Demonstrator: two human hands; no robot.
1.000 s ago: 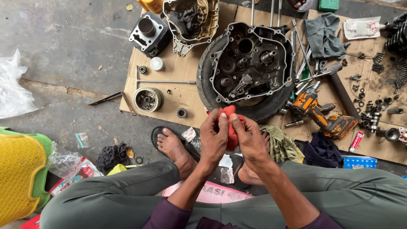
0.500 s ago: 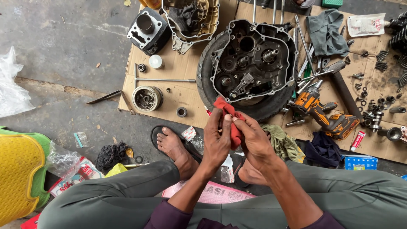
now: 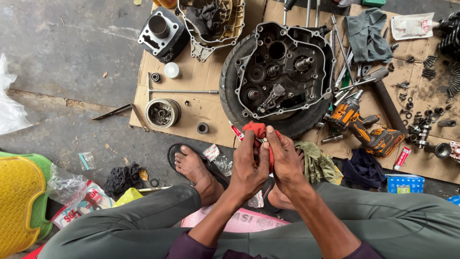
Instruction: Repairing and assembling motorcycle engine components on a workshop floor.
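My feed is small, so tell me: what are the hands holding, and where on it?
Both hands, left and right, grip a red rag bunched between them; only its top end shows. Whether anything is wrapped inside cannot be told.

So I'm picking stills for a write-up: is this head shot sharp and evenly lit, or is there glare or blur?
Head view: soft, even daylight with only faint shadows; the engine case and cordless drill read crisply; both hands, left hand and right hand, on the red rag look sharp, no motion blur; the white plastic bag at the left edge is nearly blown out; slight wide-angle stretch at the edges.
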